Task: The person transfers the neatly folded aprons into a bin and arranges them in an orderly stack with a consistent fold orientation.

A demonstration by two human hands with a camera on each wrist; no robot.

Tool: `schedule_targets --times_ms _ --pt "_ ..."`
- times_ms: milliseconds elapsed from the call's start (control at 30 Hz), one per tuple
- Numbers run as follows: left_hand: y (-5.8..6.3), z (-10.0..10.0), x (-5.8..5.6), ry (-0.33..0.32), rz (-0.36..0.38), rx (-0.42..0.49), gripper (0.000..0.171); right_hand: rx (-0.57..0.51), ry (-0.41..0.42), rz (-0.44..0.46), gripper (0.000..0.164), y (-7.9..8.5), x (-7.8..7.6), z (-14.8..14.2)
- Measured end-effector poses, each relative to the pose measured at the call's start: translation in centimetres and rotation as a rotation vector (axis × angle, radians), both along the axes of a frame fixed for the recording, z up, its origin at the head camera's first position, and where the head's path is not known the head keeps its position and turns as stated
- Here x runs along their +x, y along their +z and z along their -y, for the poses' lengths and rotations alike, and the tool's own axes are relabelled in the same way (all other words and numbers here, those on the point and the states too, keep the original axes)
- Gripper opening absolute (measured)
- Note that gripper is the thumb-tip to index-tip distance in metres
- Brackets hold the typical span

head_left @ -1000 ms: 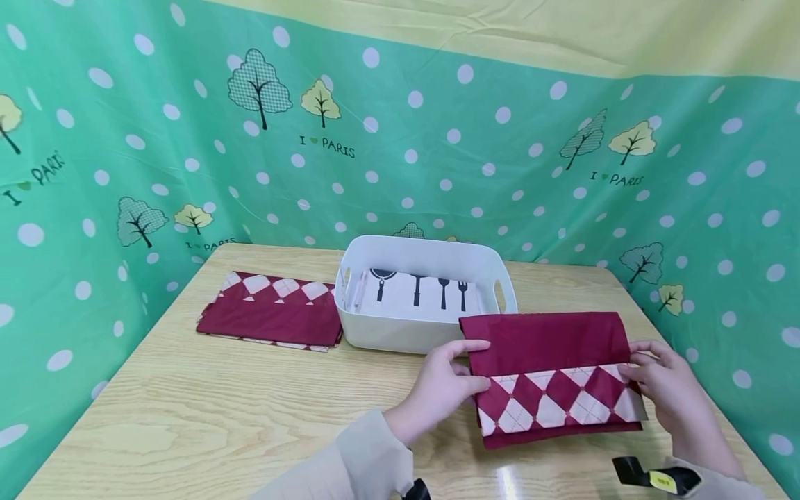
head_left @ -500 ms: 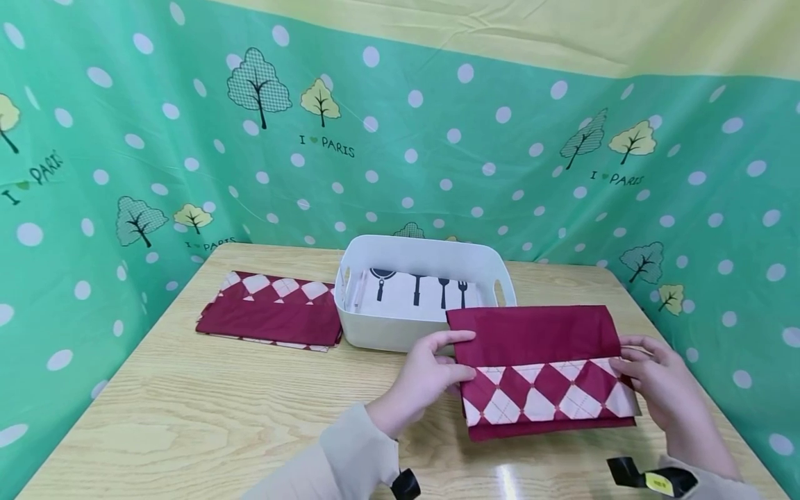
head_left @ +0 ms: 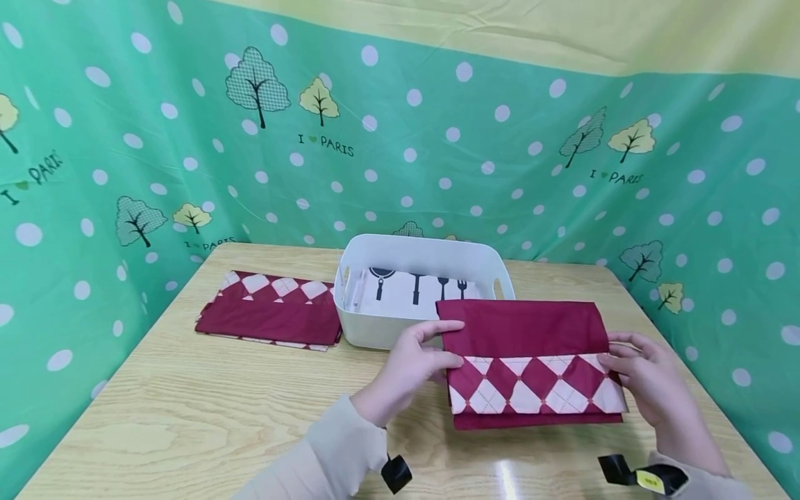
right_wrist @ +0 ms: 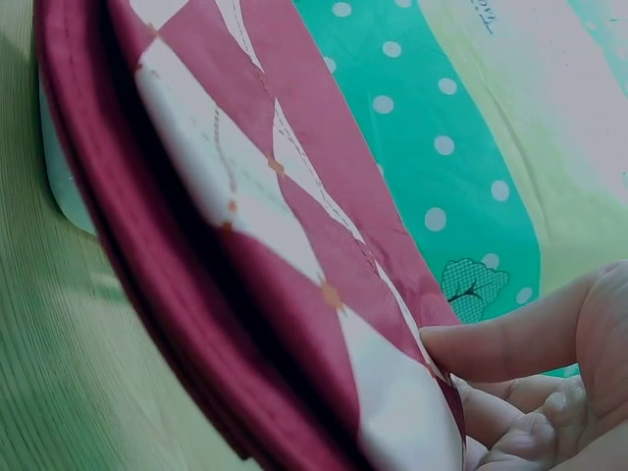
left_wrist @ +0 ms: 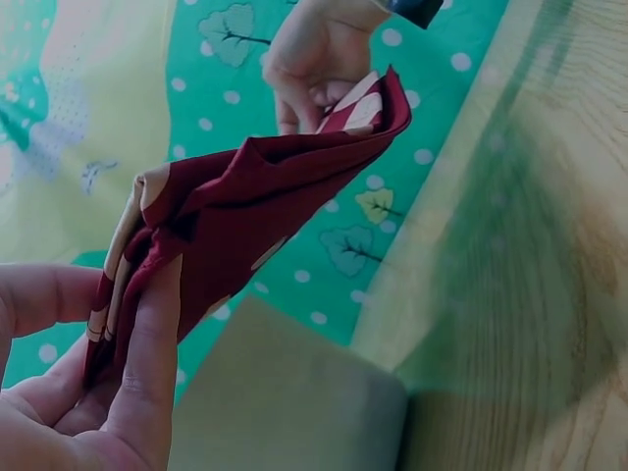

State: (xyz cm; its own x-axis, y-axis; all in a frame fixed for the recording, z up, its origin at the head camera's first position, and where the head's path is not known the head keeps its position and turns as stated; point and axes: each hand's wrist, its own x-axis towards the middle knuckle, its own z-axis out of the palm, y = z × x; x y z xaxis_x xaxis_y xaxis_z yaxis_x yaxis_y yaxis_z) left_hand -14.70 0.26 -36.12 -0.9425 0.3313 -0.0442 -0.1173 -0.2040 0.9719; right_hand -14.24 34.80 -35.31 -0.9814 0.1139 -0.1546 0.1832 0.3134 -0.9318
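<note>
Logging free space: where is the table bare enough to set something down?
Widest: the table between the lying cloth, left sleeve and left edge. Smaller: a strip right of the basket, behind the held cloth. Crowded: over the right front, where left hand and right hand hold that cloth.
</note>
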Motion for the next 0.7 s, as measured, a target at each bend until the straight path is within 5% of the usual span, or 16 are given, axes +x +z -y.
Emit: schedule_targets --times_ms 700 --pt "0.5 3.2 -1.1 0.004 0.057 0.064 0.055 -0.212 0.069 -0.059 0.023 -0.1 -0.3 2.4"
